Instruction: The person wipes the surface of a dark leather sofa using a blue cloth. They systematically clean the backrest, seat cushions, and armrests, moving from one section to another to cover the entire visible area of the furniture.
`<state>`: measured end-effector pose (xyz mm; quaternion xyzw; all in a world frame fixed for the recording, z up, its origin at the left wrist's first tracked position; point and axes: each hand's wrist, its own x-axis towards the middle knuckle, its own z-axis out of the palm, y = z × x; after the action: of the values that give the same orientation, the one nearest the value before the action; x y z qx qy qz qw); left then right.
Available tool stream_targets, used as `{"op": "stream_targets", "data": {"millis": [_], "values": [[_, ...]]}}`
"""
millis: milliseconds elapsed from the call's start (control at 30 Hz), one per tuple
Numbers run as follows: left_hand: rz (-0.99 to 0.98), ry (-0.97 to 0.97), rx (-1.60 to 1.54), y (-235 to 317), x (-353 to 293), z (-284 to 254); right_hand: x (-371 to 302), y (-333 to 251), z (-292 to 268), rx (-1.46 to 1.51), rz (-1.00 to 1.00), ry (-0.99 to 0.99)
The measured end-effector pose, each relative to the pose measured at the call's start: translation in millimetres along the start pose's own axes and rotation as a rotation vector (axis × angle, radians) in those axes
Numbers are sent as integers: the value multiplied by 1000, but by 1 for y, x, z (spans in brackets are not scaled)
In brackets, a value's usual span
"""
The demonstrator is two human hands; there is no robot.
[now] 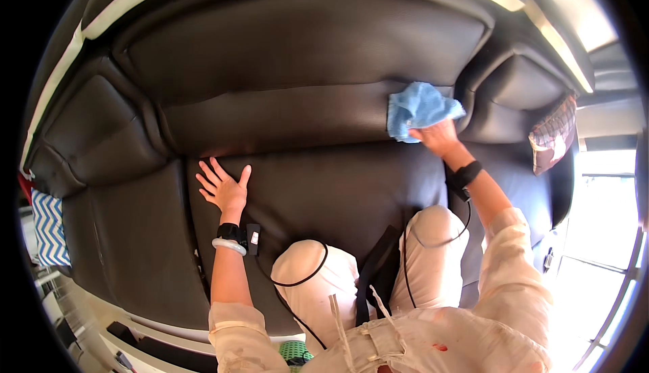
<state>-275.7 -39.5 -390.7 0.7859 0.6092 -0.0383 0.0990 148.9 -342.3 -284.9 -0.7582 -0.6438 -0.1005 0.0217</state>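
Note:
A dark brown leather sofa (pixel 304 35) fills most of the view. My right hand (pixel 436 136) grips a light blue cloth (pixel 420 106) and presses it against the lower backrest, close to the right end of the middle section. Part of the cloth covers my fingers. On the left, my left hand (pixel 225 185) lies flat on the seat cushion (pixel 324 190), fingers spread, with nothing in it. Both of my knees rest on the front of the seat. A small black device (pixel 253 238) on a cable is beside my left wrist.
A blue and white zigzag cushion (pixel 49 227) stands at the far left end. On the right side leans a plaid cushion (pixel 554 136). Black cables (pixel 297 284) loop over my knees. A green perforated basket (pixel 294 351) is below the sofa's front edge.

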Motion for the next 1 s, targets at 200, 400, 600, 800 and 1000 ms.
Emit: {"op": "stream_targets", "data": {"millis": [200, 400, 600, 800, 1000], "values": [[-48, 20, -19, -26, 11, 2, 92, -126, 28, 367, -194, 205], [344, 283, -584, 106, -6, -55, 89, -147, 42, 219, 93, 203], [175, 99, -648, 180, -26, -96, 46, -78, 51, 491, 1131, 454], [289, 306, -605, 218, -68, -32, 13, -25, 121, 296, 1336, 618], [243, 478, -467, 215, -59, -19, 42, -42, 94, 275, 1256, 747]]}}
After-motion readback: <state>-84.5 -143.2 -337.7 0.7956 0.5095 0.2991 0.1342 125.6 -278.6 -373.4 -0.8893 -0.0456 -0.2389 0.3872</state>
